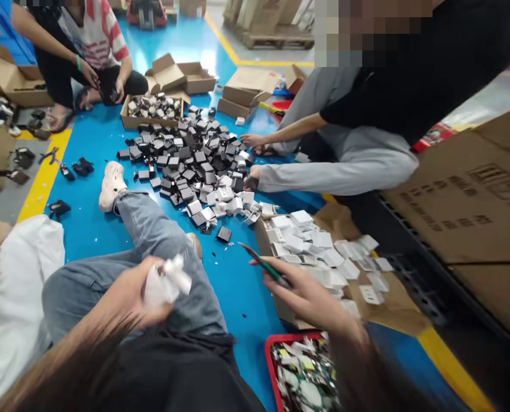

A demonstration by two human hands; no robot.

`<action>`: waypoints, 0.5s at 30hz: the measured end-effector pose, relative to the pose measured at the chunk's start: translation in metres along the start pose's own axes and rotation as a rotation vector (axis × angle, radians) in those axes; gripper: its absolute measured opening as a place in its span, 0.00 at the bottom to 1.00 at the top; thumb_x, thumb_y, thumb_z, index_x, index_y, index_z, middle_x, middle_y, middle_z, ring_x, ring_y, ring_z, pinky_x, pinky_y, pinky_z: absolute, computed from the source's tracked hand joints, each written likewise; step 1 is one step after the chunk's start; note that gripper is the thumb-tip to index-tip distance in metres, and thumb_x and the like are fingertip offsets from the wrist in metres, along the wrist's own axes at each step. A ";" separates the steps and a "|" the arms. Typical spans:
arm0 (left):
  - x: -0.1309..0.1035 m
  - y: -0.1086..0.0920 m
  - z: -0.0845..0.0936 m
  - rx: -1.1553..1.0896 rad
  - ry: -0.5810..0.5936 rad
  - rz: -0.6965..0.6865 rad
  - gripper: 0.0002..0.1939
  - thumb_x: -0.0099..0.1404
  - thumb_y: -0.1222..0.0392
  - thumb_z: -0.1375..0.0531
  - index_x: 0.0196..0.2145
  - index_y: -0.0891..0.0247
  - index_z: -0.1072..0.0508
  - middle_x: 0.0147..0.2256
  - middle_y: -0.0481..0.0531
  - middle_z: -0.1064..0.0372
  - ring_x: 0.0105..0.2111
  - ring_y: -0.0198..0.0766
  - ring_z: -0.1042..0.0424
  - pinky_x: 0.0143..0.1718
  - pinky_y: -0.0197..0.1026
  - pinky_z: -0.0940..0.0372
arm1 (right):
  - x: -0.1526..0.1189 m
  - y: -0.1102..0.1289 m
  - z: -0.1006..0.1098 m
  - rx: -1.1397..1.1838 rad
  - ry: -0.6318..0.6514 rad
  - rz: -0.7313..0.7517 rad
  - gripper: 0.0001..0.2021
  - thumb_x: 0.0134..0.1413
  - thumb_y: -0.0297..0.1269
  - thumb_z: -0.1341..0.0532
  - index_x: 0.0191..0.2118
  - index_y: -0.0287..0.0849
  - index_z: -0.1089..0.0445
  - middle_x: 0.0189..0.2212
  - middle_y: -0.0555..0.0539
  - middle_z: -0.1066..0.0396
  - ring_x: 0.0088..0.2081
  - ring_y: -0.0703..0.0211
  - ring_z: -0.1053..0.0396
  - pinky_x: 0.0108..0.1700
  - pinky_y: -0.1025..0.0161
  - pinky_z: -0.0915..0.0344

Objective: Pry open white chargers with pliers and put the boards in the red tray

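Squeezing a white shell tight in the left grip, just above a bent knee in blue jeans. Pinching a green tool in the right grip, pointing its sharp tip toward the left grip, with a gap of floor in between.

Maybe slipping with that sharp tip and poking the bare fingers wrapped round the shell, from working so close to skin. Maybe squeezing too hard and cracking the shell, or shooting a little bit of it off into the air. Maybe letting the shell fall onto the blue floor and losing it among the tiny white crumbs lying there.

Sitting right beside a cardboard box heaped with more white shells, just past the right grip. Maybe brushing the heap with the right arm and spilling shells over the low edge. Keeping a red basket of little green boards just below that arm too. Maybe mixing the two lots up by tossing without looking.

Sharing the floor farther out with a big pile of black and white pieces, and with another person's hand resting at its edge. Maybe kicking pieces about by stretching the leg.
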State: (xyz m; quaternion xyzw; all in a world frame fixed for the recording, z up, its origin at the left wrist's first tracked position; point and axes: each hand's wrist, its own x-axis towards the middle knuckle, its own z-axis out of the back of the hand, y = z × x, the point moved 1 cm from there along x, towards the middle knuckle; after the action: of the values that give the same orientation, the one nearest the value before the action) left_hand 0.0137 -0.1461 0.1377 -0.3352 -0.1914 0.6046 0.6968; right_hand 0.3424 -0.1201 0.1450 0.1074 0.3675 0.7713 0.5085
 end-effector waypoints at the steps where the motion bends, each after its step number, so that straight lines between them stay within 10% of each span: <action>1: 0.007 -0.001 -0.002 -0.018 0.007 -0.017 0.23 0.56 0.50 0.37 0.47 0.59 0.34 0.37 0.47 0.28 0.36 0.41 0.27 0.37 0.40 0.32 | 0.004 0.006 -0.008 0.074 0.031 0.007 0.18 0.62 0.40 0.48 0.54 0.40 0.34 0.40 0.42 0.29 0.38 0.56 0.31 0.40 0.60 0.33; 15: 0.002 0.043 -0.016 -0.006 -0.105 -0.022 0.27 0.53 0.51 0.35 0.49 0.60 0.37 0.43 0.51 0.29 0.41 0.40 0.27 0.41 0.38 0.34 | 0.026 0.021 -0.162 0.888 0.509 -0.131 0.35 0.47 0.25 0.50 0.64 0.39 0.50 0.32 0.49 0.29 0.31 0.60 0.29 0.38 0.62 0.31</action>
State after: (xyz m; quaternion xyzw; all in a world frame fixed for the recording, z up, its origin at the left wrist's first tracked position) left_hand -0.0058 -0.1455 0.0967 -0.3031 -0.2333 0.6131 0.6913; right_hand 0.2288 -0.1762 0.0395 0.0987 0.7775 0.5091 0.3558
